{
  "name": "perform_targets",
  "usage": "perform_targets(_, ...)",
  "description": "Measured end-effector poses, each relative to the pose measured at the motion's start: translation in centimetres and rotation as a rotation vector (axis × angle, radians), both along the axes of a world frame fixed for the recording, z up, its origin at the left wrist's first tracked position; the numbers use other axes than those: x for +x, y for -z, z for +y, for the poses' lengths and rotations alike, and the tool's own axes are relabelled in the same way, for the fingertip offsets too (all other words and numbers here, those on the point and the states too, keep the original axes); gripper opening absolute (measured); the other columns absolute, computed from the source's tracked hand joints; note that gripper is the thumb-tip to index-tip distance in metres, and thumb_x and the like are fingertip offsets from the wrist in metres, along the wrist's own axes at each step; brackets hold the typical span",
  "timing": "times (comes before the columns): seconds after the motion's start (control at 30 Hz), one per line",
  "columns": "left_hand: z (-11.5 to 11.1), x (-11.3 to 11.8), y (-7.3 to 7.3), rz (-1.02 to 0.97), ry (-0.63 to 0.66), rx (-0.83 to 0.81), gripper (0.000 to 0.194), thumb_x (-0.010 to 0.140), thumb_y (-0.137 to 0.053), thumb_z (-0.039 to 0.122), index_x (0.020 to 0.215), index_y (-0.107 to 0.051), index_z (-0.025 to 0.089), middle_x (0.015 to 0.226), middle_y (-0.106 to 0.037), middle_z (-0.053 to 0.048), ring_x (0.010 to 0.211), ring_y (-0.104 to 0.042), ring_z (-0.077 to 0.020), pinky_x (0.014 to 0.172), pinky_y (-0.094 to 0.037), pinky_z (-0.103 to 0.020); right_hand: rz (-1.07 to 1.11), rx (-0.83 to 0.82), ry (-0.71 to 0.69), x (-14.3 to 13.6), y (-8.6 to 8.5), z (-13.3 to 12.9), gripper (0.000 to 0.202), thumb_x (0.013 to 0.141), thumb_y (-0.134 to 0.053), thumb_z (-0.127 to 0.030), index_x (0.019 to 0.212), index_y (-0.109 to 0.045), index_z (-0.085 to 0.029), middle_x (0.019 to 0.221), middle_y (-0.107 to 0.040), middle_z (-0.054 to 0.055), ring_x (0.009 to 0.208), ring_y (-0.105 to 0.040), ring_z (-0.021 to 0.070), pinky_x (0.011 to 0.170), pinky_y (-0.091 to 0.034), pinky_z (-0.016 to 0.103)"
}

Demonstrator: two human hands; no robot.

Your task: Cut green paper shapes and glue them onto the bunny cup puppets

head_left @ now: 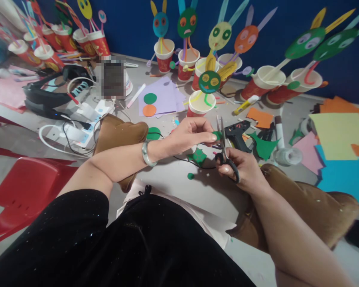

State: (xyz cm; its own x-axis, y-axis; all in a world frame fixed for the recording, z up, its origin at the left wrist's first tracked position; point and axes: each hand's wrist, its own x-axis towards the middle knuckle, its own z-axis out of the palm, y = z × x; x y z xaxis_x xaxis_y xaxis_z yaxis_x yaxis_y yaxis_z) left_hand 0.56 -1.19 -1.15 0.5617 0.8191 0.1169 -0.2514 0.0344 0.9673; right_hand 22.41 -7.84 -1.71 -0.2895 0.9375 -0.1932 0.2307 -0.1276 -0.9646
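Observation:
My left hand point(194, 133) pinches a small piece of green paper point(217, 136) between thumb and fingers. Black-handled scissors point(223, 137) are in my right hand point(241, 167), with fingers through the loops. Their blades point up, slightly apart, right beside the green piece; whether they touch it I cannot tell. Below my hands lie a green paper scrap point(198, 157) with a jagged edge and a small green disc point(190, 175). Just beyond the scissors rests a black glue gun point(237, 133). A larger green disc point(153, 134) is partly hidden behind my left forearm.
Paper cups point(202, 104) with paper-faced figures line the back of the table. Purple sheets point(161, 95) carry a green and an orange disc. A power strip point(91, 129) with cables sits left; coloured paper point(341, 135) and clear tape point(288, 155) lie right. A red chair point(32, 187) stands left.

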Motion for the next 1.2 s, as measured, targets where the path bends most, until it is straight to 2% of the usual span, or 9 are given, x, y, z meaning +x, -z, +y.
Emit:
perform_targets(0.43, 0.06, -0.28, -0.23, 0.007, 0.018, 0.008, 0.046, 0.081, -0.090, 0.052, 0.075, -0.062, 0.016, 0.076, -0.068, -0.001, 0.073, -0.062, -0.0102, 0.070, -0.049, -0.027, -0.008, -0.010, -0.009, 0.02, -0.27, -0.14, 0.068, 0.054, -0.096, -0.078, 0.065, -0.061, -0.021, 0.057, -0.057, 0.000, 0.052, -0.045, 0.0108, 0.049, -0.034, 0.026)
perform_targets(0.73, 0.24, -0.37, -0.43, -0.008, 0.043, 0.017, 0.047, 0.076, -0.093, 0.051, 0.073, -0.061, 0.017, 0.074, -0.067, 0.001, 0.071, -0.061, -0.0092, 0.071, -0.051, -0.026, -0.005, -0.019, -0.031, -0.09, -0.90, -0.11, 0.071, 0.051, -0.097, -0.078, 0.065, -0.061, -0.019, 0.057, -0.059, 0.000, 0.053, -0.045, 0.0106, 0.050, -0.037, 0.024)
perform_targets(1.2, 0.41, -0.46, -0.51, 0.008, 0.063, 0.056, 0.047, 0.076, -0.092, 0.051, 0.072, -0.059, 0.018, 0.074, -0.065, 0.002, 0.071, -0.059, -0.0088, 0.070, -0.050, -0.026, 0.008, -0.059, 0.001, 0.00, -0.42, -0.20, 0.068, 0.046, -0.101, -0.071, 0.063, -0.061, -0.019, 0.056, -0.058, -0.001, 0.053, -0.043, 0.0101, 0.049, -0.033, 0.022)
